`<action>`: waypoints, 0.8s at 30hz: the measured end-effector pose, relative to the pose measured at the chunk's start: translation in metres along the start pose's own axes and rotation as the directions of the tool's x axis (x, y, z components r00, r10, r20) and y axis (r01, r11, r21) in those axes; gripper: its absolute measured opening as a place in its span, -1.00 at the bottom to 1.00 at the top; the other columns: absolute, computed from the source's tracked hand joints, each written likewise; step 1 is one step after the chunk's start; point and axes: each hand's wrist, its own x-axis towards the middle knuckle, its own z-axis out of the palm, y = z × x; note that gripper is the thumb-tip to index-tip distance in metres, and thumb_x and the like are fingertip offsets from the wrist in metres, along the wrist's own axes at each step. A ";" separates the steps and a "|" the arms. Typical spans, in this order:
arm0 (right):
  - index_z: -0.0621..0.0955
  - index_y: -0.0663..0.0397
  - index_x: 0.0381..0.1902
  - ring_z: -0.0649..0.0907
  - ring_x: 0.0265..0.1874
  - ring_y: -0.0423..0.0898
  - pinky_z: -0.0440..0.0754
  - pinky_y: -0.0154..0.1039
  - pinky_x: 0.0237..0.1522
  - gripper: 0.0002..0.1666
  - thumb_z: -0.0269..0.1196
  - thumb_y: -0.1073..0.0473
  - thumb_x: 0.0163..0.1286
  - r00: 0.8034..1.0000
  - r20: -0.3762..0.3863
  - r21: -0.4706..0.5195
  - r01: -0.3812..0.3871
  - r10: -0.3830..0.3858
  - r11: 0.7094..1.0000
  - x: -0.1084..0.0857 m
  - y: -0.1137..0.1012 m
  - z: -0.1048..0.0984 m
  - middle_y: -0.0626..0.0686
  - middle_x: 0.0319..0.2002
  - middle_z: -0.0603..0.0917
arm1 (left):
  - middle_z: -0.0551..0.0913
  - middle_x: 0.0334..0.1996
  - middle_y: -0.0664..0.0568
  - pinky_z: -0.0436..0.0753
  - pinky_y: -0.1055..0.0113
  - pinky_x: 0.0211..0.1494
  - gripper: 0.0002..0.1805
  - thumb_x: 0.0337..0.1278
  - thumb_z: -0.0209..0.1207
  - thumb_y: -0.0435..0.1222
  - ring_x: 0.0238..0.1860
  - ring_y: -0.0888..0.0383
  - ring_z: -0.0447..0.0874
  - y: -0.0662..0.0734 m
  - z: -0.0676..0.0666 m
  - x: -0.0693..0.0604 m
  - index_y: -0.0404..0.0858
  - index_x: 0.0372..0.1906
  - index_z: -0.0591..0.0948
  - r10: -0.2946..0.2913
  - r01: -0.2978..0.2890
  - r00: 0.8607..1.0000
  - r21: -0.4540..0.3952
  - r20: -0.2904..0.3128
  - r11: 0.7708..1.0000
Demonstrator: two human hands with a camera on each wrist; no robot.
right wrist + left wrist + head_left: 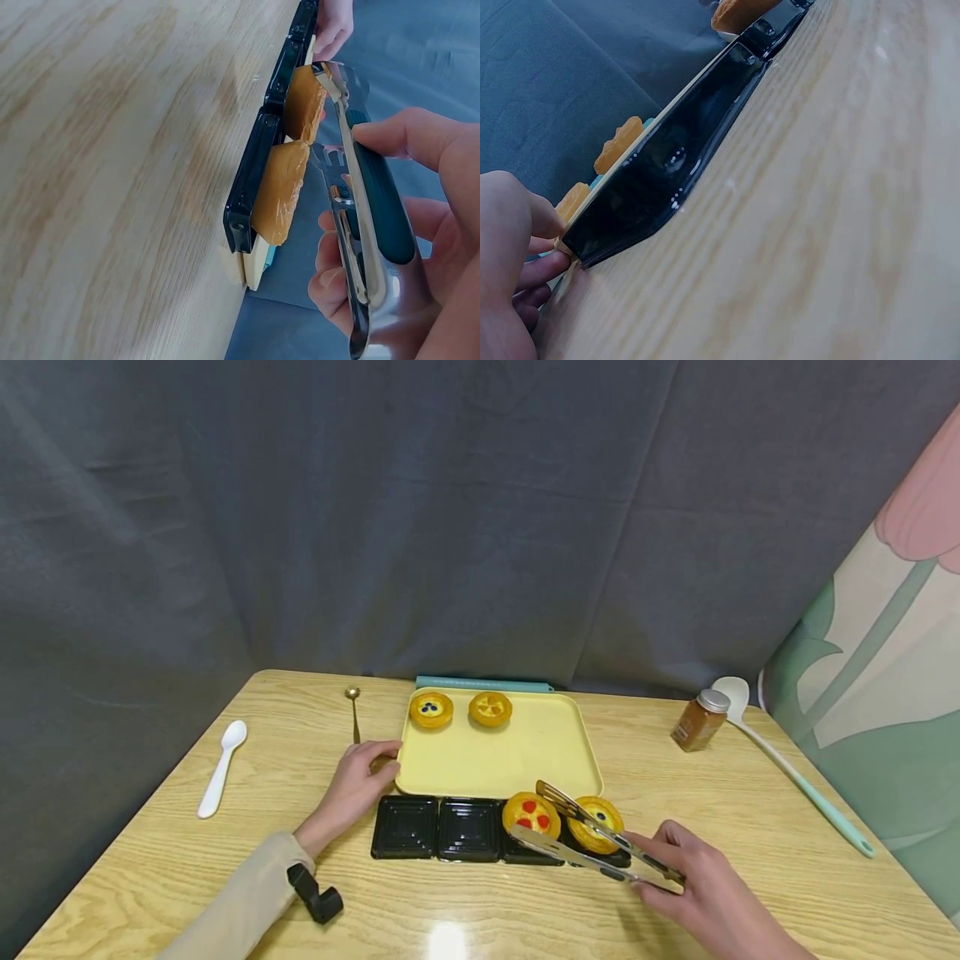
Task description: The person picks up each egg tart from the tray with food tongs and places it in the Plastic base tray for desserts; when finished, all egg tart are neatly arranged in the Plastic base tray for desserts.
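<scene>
Soft, fairly even light fills the head view, with white glare on the counter [285, 768] at the lower edge. Both wrist views look bluer; small highlights dot the black plastic tray [652, 176], and nearby wood grain [795, 247] looks soft.

The tongs [375, 270] at right in the right-wrist view are smooth, mirror-bright metal with matt dark grips [382, 202]. In the head view, the row of black containers [470, 829] at lower centre looks like glossy plastic; the yellow tray [510, 756] above, smooth matt plastic. The tarts [281, 187] have wrinkled, shiny sides. The tabletop [645, 777] is grained wood with a soft sheen; a dull, creased cloth curtain [420, 527] hangs across the top.
</scene>
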 end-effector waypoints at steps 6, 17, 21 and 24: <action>0.71 0.18 0.13 0.37 -0.44 -0.30 0.34 -0.37 -0.46 -0.41 0.53 0.14 0.12 1.000 0.007 -0.008 0.004 -0.004 1.000 0.000 0.001 0.000 -0.15 -0.38 0.37 | 0.66 0.07 -0.13 0.40 -0.08 0.26 -0.59 0.30 0.21 -0.35 0.17 -0.12 0.46 0.000 0.000 0.001 -0.34 0.22 0.62 0.006 -0.006 1.000 0.000 0.001 1.000; 0.69 0.15 0.16 0.40 -0.43 -0.28 0.37 -0.36 -0.44 -0.39 0.53 0.15 0.13 1.000 -0.014 0.006 -0.019 0.019 1.000 0.000 -0.003 -0.007 -0.15 -0.35 0.42 | 0.67 0.05 -0.13 0.40 -0.08 0.25 -0.59 0.29 0.21 -0.36 0.15 -0.13 0.47 0.001 0.000 0.001 -0.36 0.22 0.63 0.010 -0.010 1.000 0.010 -0.002 1.000; 0.69 0.13 0.18 0.41 -0.42 -0.26 0.37 -0.36 -0.46 -0.39 0.52 0.16 0.13 0.999 -0.031 0.007 -0.043 0.044 0.999 0.001 -0.006 -0.009 -0.15 -0.36 0.41 | 0.66 0.06 -0.14 0.39 -0.08 0.27 -0.58 0.30 0.20 -0.35 0.16 -0.12 0.46 0.001 0.000 0.001 -0.36 0.23 0.62 0.001 -0.001 1.000 0.005 0.006 1.000; 0.69 0.11 0.18 0.42 -0.41 -0.24 0.38 -0.36 -0.46 -0.38 0.52 0.18 0.11 0.997 -0.060 0.008 -0.047 0.048 0.999 0.001 -0.008 -0.010 -0.15 -0.36 0.41 | 0.66 0.07 -0.14 0.39 -0.09 0.28 -0.58 0.30 0.21 -0.35 0.17 -0.13 0.46 0.001 0.000 0.001 -0.36 0.23 0.61 0.000 0.000 1.000 0.004 0.008 1.000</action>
